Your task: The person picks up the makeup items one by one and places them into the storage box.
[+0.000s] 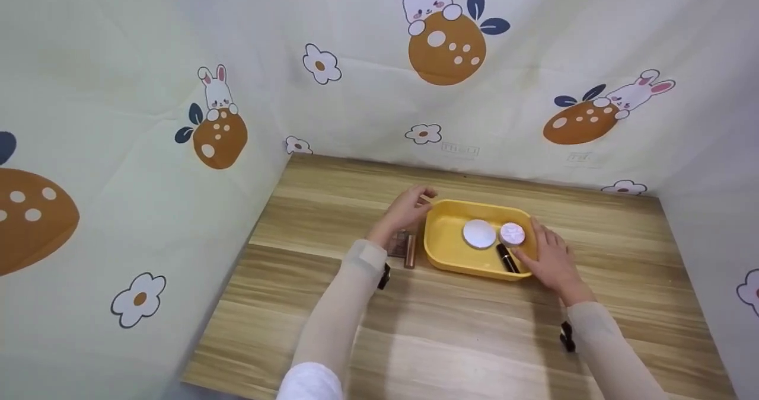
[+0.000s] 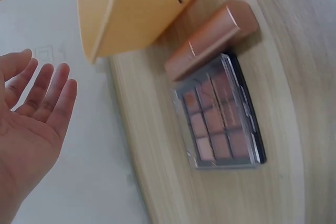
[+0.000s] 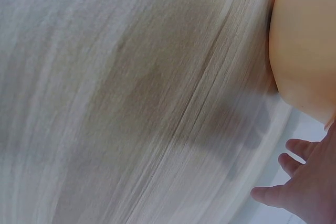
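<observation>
A yellow plastic tray [image 1: 447, 262] sits on the table. Inside it lie a white round compact [image 1: 479, 234], a small round case with a pinkish patterned lid [image 1: 512, 234] and a black tube with a silver band [image 1: 507, 258]. My left hand [image 1: 409, 206], fingers loosely bent, hovers by the tray's left rim; the left wrist view shows the palm holding nothing. At the right end, my right hand [image 1: 551, 258] has its thumb over the rim and its spread fingers outside. In the right wrist view those fingers stand off the wall; whether the thumb touches is unclear.
Left of the tray, under my left forearm, lie an eyeshadow palette [image 2: 215, 121] with a clear lid and a copper-coloured tube [image 2: 210, 40]. The wood-grain table [image 1: 308, 210] meets patterned cloth walls [image 1: 356, 109] at the back and sides.
</observation>
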Demonstrator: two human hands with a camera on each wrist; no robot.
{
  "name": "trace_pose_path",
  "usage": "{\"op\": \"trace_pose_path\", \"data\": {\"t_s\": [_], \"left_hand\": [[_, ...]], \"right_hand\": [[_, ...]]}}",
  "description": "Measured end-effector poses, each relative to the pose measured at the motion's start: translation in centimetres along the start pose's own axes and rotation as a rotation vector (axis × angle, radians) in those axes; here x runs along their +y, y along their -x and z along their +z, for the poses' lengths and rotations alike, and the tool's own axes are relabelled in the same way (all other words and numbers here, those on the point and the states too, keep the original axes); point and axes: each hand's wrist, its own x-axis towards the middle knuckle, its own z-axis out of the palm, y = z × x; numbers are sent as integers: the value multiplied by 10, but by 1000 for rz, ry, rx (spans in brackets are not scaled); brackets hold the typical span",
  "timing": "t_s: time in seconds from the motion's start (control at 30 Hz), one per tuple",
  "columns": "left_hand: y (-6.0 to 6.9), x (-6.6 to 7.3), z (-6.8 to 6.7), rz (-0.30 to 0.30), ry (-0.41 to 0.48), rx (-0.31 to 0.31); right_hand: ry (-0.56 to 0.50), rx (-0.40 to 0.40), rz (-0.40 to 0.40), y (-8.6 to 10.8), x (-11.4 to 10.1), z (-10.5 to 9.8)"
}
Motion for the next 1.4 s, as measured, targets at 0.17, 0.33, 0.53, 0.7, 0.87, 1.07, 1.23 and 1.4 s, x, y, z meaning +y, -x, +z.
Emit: {"op": "trace_pose_path", "data": {"t_s": [0.17,0.33,0.53,0.7,0.87,1.07,1.23,1.4], "left_hand": [[7,-13,-7,12,4,24],[14,-23,-10,-10,15,29],[22,-35,-12,-40,-41,16],[29,-45,-12,-69,-109,-3],[36,-52,-10,-103,-165,-18],[45,-60,-8,-111,-221,-28],[50,-65,-7,-120,-322,-35],[54,-68,-6,-105,-356,-42]], "right_hand": [[4,5,-2,0,0,0],[11,-2,4,0,-1,-1],[16,-3,2,0,-2,-2],[3,5,-2,1,0,0],[-6,13,-7,0,1,2],[-14,3,-7,-1,2,4],[-18,27,-16,0,1,4],[-13,25,-15,0,1,4]]}}
